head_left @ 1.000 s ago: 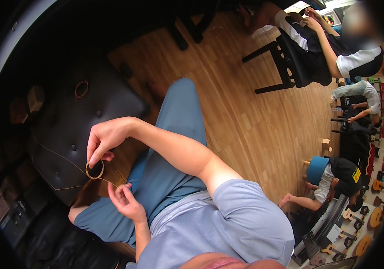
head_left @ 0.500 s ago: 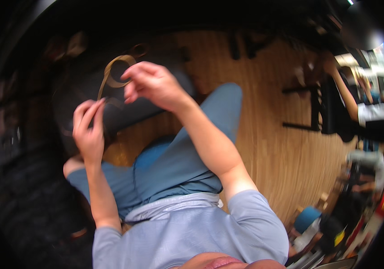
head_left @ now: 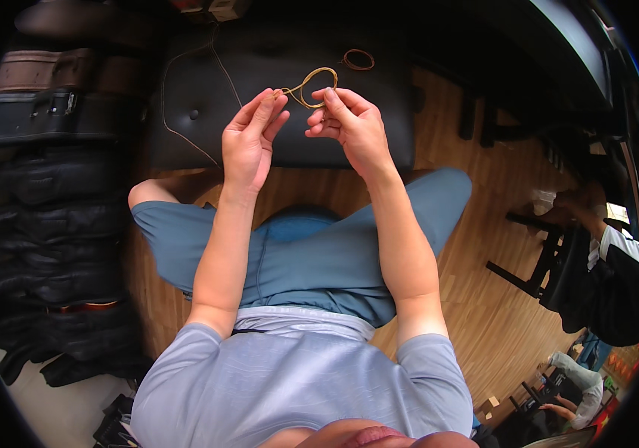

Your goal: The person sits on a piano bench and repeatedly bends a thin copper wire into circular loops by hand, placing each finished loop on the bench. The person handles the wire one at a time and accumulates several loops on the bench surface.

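Observation:
Above the black padded bench, a gold-coloured coiled wire [head_left: 312, 75], much like an instrument string, is stretched between my two hands. My left hand [head_left: 250, 138] pinches its loose end between thumb and fingertips. My right hand [head_left: 355, 127] grips the lower right of the loop between thumb and forefinger, with the other fingers curled. A reddish-brown coil of wire [head_left: 358, 60] lies on the bench beyond my right hand. Left of my left hand, a long thin wire [head_left: 171, 128] is spread loosely over the bench and hangs past its front edge.
The tufted black bench [head_left: 379, 142] stands in front of my knees. Black cases [head_left: 58, 198] with latches are packed along the left. At right, a person [head_left: 603, 261] in dark clothes is seated beside a black stand or chair frame [head_left: 532, 280]. The floor is wooden.
My view has swung, so hands and bench appear farther right. My hands are now level, and the loop, blurred before, is sharp. Both hands still hold the wire.

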`<state>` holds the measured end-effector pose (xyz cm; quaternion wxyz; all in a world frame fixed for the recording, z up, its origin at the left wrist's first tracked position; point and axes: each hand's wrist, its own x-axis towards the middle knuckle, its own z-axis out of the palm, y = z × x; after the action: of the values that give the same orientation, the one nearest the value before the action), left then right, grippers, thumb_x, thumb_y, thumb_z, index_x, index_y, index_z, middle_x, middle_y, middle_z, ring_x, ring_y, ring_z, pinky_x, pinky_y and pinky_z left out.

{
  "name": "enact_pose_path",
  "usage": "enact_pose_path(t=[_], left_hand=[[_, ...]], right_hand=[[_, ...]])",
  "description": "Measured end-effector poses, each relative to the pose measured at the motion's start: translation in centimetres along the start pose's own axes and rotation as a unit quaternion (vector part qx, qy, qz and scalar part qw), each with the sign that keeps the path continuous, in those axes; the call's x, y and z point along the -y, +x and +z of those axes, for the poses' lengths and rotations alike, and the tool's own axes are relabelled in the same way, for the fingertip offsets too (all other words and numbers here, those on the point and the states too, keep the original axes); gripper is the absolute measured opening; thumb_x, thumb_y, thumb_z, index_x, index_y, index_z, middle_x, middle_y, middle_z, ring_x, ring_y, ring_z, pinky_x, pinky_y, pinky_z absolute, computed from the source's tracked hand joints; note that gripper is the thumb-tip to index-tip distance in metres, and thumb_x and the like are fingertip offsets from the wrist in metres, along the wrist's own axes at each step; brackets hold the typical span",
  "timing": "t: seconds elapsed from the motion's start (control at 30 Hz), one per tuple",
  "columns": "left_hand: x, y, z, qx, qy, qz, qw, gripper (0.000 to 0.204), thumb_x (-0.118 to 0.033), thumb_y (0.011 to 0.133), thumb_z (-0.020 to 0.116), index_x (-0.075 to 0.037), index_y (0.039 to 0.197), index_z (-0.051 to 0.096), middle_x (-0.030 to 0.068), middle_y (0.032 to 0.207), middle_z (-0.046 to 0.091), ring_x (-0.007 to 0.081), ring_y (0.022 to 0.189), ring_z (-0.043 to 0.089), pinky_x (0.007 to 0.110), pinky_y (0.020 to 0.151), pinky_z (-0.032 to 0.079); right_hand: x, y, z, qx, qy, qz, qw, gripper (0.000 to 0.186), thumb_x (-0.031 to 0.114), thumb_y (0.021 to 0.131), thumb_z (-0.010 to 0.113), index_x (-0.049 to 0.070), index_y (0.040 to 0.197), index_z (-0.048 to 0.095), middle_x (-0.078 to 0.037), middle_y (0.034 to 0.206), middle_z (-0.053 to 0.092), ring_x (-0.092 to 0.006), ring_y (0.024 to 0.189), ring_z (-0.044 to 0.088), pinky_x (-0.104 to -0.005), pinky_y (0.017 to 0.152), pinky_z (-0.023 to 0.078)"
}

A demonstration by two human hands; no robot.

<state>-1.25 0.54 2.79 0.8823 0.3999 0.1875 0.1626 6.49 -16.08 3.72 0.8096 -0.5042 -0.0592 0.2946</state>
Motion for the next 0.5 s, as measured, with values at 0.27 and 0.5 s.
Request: enact_pose_path(t=[0.27, 0.5], left_hand=[[-0.05, 0.83, 0.31, -0.005, 0.066, 0.027, 0.997, 0.024, -0.01, 0.098, 0.066, 0.002, 0.119, 0.068, 0.0146, 0.115, 0.072, 0.0214, 0.107, 0.07, 0.031, 0.093, 0.06], [0.75, 0.5, -0.03, 0.058, -0.002, -0.042, 0.997, 0.024, -0.011, 0.097, 0.068, 0.0, 0.119, 0.069, 0.0139, 0.114, 0.073, 0.0206, 0.104, 0.071, 0.029, 0.086, 0.06]], right_hand=[[-0.32, -0.11, 0.07, 0.017, -0.024, 0.006, 1.0, 0.031, 0.024, 0.105, 0.058, -0.004, 0.114, 0.067, -0.006, 0.079, 0.068, -0.0126, 0.071, 0.068, -0.0318, 0.073, 0.063], [-0.68, 0.24, -0.07, -0.009, -0.026, 0.003, 1.0, 0.031, 0.025, 0.104, 0.059, -0.004, 0.113, 0.068, -0.005, 0.078, 0.067, -0.0114, 0.07, 0.067, -0.0304, 0.072, 0.063]])
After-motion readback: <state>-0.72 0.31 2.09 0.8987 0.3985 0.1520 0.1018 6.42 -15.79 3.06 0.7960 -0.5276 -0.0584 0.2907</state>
